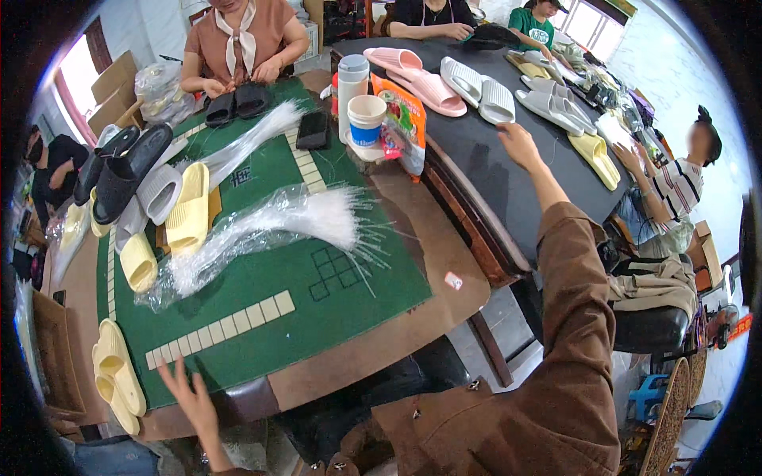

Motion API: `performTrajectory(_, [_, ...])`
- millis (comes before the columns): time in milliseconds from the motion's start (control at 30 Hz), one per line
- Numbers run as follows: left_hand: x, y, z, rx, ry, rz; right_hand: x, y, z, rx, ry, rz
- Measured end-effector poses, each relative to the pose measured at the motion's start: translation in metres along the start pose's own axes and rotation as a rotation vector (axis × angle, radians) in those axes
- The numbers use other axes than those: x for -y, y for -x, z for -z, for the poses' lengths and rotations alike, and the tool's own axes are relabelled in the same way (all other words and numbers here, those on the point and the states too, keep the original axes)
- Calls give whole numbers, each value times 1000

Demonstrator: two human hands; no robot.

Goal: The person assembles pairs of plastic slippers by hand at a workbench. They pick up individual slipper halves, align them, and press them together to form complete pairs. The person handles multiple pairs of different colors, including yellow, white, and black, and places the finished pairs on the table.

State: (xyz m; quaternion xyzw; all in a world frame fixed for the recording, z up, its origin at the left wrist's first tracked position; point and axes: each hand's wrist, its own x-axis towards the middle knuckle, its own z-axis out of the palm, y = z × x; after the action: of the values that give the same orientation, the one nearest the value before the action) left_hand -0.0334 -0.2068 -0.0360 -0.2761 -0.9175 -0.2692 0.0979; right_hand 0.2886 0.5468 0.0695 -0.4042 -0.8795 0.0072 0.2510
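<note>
On the dark table at right, my right hand [520, 147] reaches out with its fingers closed at the near end of a pale grey slide slipper [498, 101]. Its mate [462, 79] lies beside it, to the left. My left hand [190, 394] is open, fingers spread, at the near edge of the green mat [365, 293], holding nothing. Left of that hand is a pair of yellow slippers [117, 369]. Clear plastic sleeving round a bundle of thin white strands [317, 218] lies across the mat; a second bundle [258, 139] is farther back.
Black slippers [127, 170] lie piled with grey and yellow ones at left. A paper cup [366, 119], a grey bottle [352, 87] and a phone [313, 130] stand or lie between the tables. Pink slippers [417, 79] lie farther off. Several people sit around.
</note>
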Motion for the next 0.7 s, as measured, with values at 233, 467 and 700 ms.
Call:
performTrajectory(233, [-44,21,-18,-2,-56,112,11,-56,-44,-4,78,-198])
performTrajectory(467, [-49,22,-15,10,-71,176,24,-78,-59,59,124,-241])
performTrajectory(700, [-54,17,-15,-1,-26,144,7,-67,-47,-191,114,-98])
